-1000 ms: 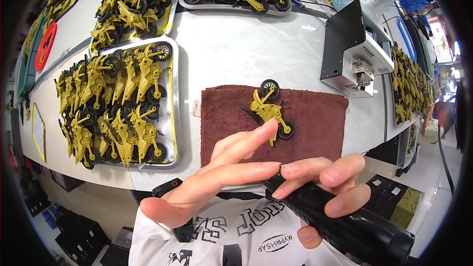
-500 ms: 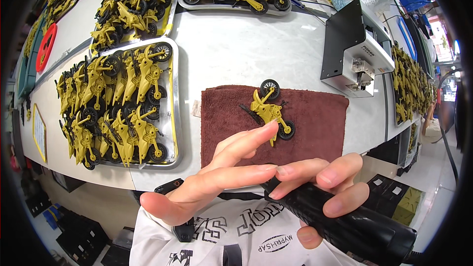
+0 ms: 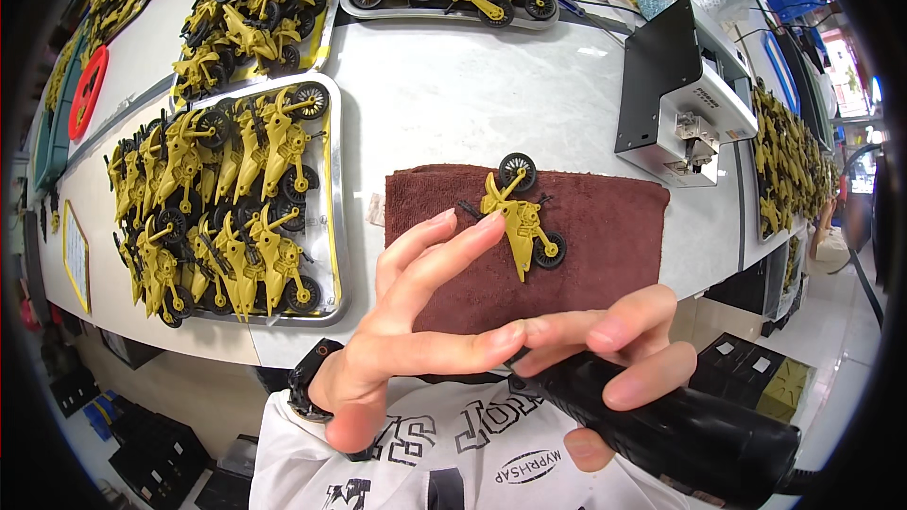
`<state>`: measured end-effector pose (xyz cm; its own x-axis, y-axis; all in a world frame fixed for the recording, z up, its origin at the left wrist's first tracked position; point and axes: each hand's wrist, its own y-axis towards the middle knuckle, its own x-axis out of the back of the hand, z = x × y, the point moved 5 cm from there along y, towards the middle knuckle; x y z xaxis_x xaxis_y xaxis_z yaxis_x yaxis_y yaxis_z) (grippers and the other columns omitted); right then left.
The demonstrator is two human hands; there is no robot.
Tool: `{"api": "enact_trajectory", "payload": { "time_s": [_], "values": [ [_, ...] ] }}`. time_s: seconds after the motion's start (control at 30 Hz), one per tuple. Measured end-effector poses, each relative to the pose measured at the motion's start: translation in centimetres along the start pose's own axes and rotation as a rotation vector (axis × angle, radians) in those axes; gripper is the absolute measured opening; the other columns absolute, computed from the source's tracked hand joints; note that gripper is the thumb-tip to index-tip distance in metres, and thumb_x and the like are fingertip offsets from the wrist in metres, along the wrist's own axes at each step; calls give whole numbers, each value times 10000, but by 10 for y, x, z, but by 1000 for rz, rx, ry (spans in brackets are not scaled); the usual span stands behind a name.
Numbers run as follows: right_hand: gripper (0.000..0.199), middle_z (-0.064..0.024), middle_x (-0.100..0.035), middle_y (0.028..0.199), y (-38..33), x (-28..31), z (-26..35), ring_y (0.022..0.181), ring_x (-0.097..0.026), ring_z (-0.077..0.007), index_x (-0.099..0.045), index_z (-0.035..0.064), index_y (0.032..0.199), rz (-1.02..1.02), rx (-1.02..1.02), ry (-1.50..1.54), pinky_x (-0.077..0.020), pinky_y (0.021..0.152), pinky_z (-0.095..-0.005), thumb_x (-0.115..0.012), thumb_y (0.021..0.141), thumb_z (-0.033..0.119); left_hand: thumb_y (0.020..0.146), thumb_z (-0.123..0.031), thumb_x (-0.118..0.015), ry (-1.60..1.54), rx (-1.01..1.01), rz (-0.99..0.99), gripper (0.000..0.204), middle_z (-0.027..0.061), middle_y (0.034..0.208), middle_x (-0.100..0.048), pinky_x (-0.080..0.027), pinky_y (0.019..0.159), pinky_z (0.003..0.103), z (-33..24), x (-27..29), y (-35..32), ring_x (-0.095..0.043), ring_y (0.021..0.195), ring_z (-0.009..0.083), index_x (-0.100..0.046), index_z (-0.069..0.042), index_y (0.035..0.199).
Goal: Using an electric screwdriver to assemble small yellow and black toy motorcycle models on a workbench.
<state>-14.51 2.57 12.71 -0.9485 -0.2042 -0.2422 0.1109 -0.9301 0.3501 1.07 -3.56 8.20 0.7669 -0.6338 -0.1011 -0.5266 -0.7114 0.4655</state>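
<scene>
A yellow toy motorcycle (image 3: 521, 217) with black wheels lies on a dark brown towel (image 3: 605, 246) on the white table. My left hand (image 3: 406, 321) hovers over the towel's near left part, fingers spread and reaching toward the motorcycle; it holds nothing, and its thumb tip meets my right fingers. My right hand (image 3: 614, 359) grips a black handled power tool (image 3: 680, 434) near the table's front edge. The tool's tip is hidden behind my fingers.
A metal tray (image 3: 333, 227) packed with several yellow motorcycles sits left of the towel. More trays (image 3: 444, 11) of them line the back. A black and white machine (image 3: 680, 99) stands at the right, with piles of yellow parts (image 3: 789, 170) beyond it.
My left hand has crept slightly closer to the camera; the motorcycle and my right hand with the tool stay put.
</scene>
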Motion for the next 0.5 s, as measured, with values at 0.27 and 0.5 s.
{"api": "enact_trajectory", "payload": {
  "time_s": [0.27, 0.5],
  "values": [
    [467, -187, -62, 1456, 20, -3, -34, 1299, -159, -518, -497, 131, 1054, -20, 21, -224, -535, 866, -442, -794, 695, 165, 701, -841, 2, 205, 136, 155, 1063, 328, 1407, -239, -161, 1048, 499, 4, -2, 0, -210, 1332, 411, -561, -110, 1228],
    [433, -183, -60, 1448, 15, 11, -24, 1262, -270, -503, -471, 83, 1061, 77, 119, 58, -583, 791, -401, -753, 736, 124, 787, -790, -116, -660, 133, -88, 901, 302, 1455, 111, -158, 1076, 526, -8, 14, 0, -113, 1339, 484, 105, -222, 1450]
  ]
}}
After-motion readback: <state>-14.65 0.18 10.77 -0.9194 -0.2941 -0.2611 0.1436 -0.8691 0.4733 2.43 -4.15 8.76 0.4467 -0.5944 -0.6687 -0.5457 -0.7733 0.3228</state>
